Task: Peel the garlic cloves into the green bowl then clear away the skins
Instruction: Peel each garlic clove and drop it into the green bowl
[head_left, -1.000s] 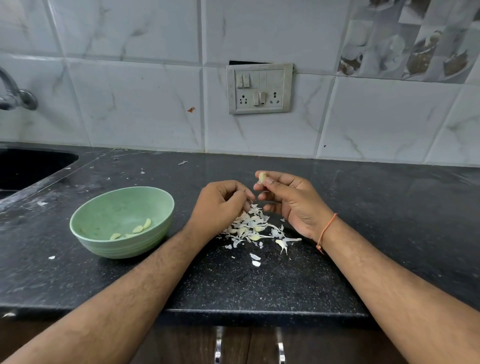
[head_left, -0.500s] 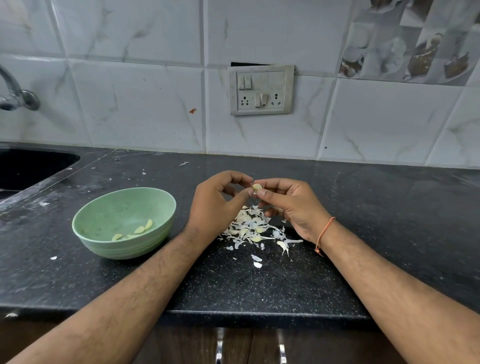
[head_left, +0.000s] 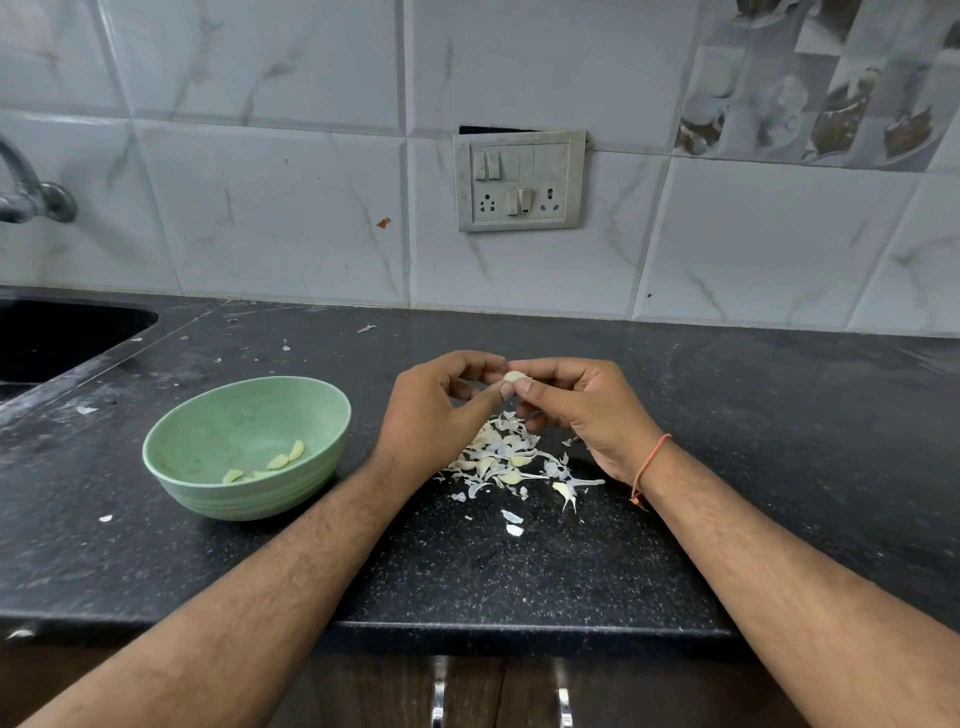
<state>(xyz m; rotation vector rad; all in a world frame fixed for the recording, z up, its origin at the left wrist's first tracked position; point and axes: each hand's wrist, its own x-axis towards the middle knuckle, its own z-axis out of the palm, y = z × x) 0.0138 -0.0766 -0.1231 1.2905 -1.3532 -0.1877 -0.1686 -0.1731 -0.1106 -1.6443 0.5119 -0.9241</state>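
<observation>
At frame centre, above the heap of papery white garlic skins, my left hand and right hand both pinch one pale garlic clove, the ribbed green bowl sitting lower left.

white marble-look wall tiles and a switchboard above black speckled countertop.

A black speckled countertop carries a green bowl (left) and scattered garlic skins.
</observation>
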